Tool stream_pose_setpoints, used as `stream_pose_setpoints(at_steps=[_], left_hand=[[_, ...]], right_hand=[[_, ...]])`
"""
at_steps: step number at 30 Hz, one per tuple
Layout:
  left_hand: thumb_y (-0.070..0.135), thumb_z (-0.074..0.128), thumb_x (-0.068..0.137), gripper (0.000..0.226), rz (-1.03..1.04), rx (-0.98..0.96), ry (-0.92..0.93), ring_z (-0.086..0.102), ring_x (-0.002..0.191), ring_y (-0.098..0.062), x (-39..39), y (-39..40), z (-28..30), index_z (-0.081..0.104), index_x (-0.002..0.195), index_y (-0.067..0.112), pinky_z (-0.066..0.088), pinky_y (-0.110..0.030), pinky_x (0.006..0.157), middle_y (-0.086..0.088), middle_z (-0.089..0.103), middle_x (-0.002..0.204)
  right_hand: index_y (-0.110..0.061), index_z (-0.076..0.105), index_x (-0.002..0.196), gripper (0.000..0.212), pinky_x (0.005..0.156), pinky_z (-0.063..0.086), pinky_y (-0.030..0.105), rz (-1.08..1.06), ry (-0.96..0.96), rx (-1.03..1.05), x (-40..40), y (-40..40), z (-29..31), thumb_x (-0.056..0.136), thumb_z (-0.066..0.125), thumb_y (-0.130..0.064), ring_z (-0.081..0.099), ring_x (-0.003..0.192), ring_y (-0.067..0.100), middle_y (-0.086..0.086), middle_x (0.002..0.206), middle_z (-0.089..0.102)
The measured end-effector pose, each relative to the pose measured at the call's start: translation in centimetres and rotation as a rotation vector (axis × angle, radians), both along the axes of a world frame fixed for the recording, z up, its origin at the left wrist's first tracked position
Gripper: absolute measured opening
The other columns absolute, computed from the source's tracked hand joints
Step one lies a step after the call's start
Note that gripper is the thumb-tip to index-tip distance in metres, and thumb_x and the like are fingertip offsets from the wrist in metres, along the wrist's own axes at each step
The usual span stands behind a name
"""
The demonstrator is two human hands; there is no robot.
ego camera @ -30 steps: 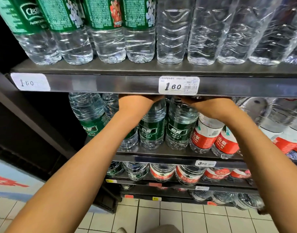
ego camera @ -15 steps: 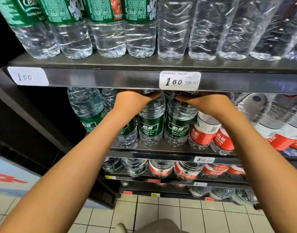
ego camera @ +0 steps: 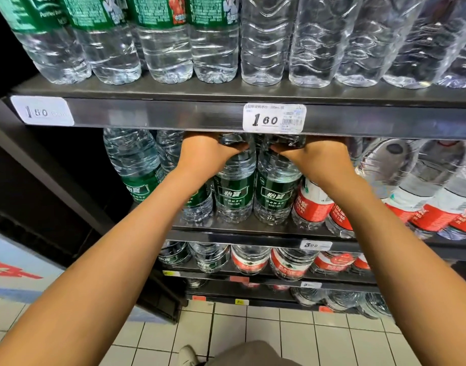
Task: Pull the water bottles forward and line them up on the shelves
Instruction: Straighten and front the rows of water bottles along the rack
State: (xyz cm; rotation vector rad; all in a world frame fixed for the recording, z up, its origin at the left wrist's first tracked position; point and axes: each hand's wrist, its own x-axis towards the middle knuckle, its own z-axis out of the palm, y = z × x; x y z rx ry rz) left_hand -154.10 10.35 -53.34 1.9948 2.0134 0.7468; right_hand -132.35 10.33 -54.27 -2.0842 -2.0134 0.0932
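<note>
Mid-task | I had left hand (ego camera: pixel 205 154) and right hand (ego camera: pixel 319 157) clamped on two green-label bottles (ego camera: pixel 234 191) near the middle shelf (ego camera: pixel 253 229) front edge | red-label bottles (ego camera: pixel 313 207) (leaning) left unaligned.

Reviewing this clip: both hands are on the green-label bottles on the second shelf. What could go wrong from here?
1. Both hands, left hand and right hand, grip two green-label bottles near their tops only; pulled fast, the bottles may tip over the shelf edge.
2. The red-label bottles appear to touch them and might get dragged askew.
3. Knuckles sit right under the upper shelf and may scrape.
</note>
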Motion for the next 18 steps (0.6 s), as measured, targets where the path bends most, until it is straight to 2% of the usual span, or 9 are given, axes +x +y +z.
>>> stream_pose_setpoints(at_steps=[3,5,7,9,11,12,14,16,18], left_hand=[[0.043,0.03,0.103,0.043,-0.059,-0.034,0.044,0.031,0.048,-0.013,-0.3,-0.2,0.7,0.035,0.146,0.046,0.012,-0.025,0.043,-0.007,0.056,0.067],[0.023,0.037,0.106,0.056,-0.104,-0.066,0.068,0.03,0.048,-0.012,-0.6,-0.1,0.1,0.017,0.148,0.055,0.012,-0.025,0.041,-0.005,0.056,0.071],[0.03,0.043,0.105,0.048,0.0,-0.173,0.059,0.028,0.048,-0.01,-0.3,-0.1,0.6,0.03,0.148,0.047,0.015,-0.024,0.041,0.001,0.038,0.061],[0.045,0.043,0.103,0.041,0.028,-0.212,0.062,0.028,0.047,-0.01,-0.3,0.3,0.7,0.037,0.144,0.046,0.014,-0.026,0.042,0.002,0.029,0.058],[0.045,0.041,0.104,0.044,-0.045,-0.134,0.125,0.023,0.046,-0.011,-0.2,0.1,0.3,0.028,0.144,0.056,0.01,-0.027,0.042,0.002,0.025,0.056],[0.049,0.045,0.101,0.04,-0.034,-0.131,0.115,0.023,0.045,-0.01,-0.2,0.1,0.1,0.038,0.14,0.052,0.01,-0.026,0.041,0.004,0.026,0.055],[0.058,0.053,0.093,0.037,-0.018,-0.104,0.133,0.031,0.047,-0.005,-0.6,0.1,0.1,0.063,0.116,0.031,0.02,-0.023,0.041,0.009,0.035,0.056],[0.053,0.053,0.095,0.041,-0.064,-0.084,0.149,0.036,0.048,-0.009,-0.4,-0.1,0.2,0.066,0.109,0.016,0.024,-0.023,0.042,0.006,0.037,0.055],[0.056,0.053,0.094,0.057,-0.15,-0.019,0.19,0.035,0.043,-0.014,-0.6,-0.3,-0.2,0.056,0.065,0.008,0.025,-0.029,0.043,0.003,0.032,0.046]], right_hand=[[-0.004,0.068,0.118,0.071,0.081,0.053,0.027,0.019,0.003,-0.029,0.4,0.1,0.2,0.092,0.047,-0.067,0.069,0.096,0.024,0.015,0.106,0.074],[-0.01,0.07,0.119,0.065,0.055,0.045,0.019,0.039,0.009,-0.027,0.6,0.0,0.2,0.093,0.048,-0.065,0.06,0.064,0.014,0.008,0.066,0.063],[-0.011,0.072,0.116,0.062,0.042,0.025,0.023,0.059,-0.087,-0.027,0.3,-0.2,0.2,0.094,0.046,-0.063,0.037,0.048,0.011,0.002,0.047,0.034],[0.0,0.074,0.089,0.069,0.043,0.023,0.025,0.014,-0.021,-0.028,0.1,-0.3,0.1,0.092,0.049,-0.064,0.036,0.044,0.011,0.001,0.044,0.033],[-0.003,0.06,0.059,0.071,0.043,0.025,0.026,-0.024,0.099,-0.021,0.1,-0.5,-0.1,0.09,0.052,-0.066,0.038,0.042,0.012,-0.001,0.042,0.037],[-0.007,0.05,0.05,0.071,0.044,0.025,0.026,-0.025,0.12,-0.012,0.2,-0.5,-0.1,0.09,0.053,-0.065,0.038,0.042,0.012,-0.001,0.042,0.038],[-0.011,0.039,0.046,0.069,0.045,0.026,0.027,0.013,0.103,0.001,0.3,-0.6,0.0,0.091,0.053,-0.061,0.038,0.043,0.013,0.0,0.042,0.037],[-0.012,0.034,0.046,0.069,0.044,0.024,0.028,0.042,0.015,0.007,0.1,-1.0,0.4,0.094,0.051,-0.058,0.035,0.042,0.014,0.0,0.043,0.034],[-0.012,0.032,0.047,0.068,0.043,0.023,0.028,0.068,-0.031,0.084,0.0,-1.6,0.4,0.096,0.052,-0.054,0.034,0.041,0.016,0.001,0.043,0.032]])
